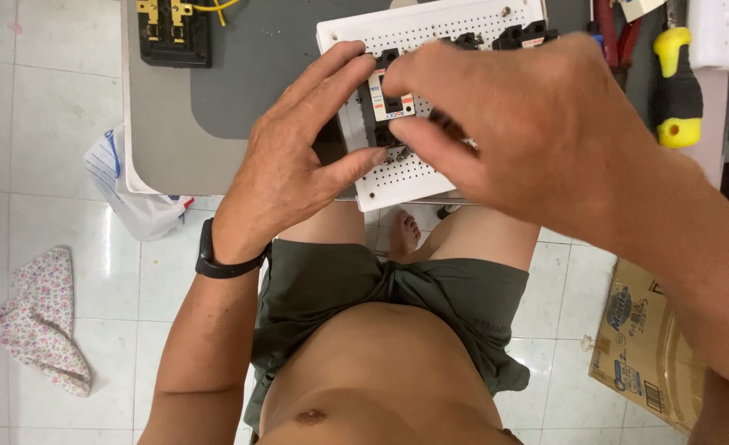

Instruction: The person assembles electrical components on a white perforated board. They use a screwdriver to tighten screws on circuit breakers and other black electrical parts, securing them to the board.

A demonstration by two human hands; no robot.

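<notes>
Left hand (298,156) and right hand (521,124) fingers pinching small breaker (390,105) on perforated white board (418,177), board's near edge overhanging table (175,140)

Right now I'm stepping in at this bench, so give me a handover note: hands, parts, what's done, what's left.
Left hand: thumb and fingers brace the small circuit breaker on the white perforated mounting board.
Right hand: fingertips pinch the breaker's right side.
Board lies on the grey table; more black components sit along its top edge.
Yellow-handled screwdriver lies at the right, unused.
Done: breaker placed on board. Fastening: cannot tell.
</notes>
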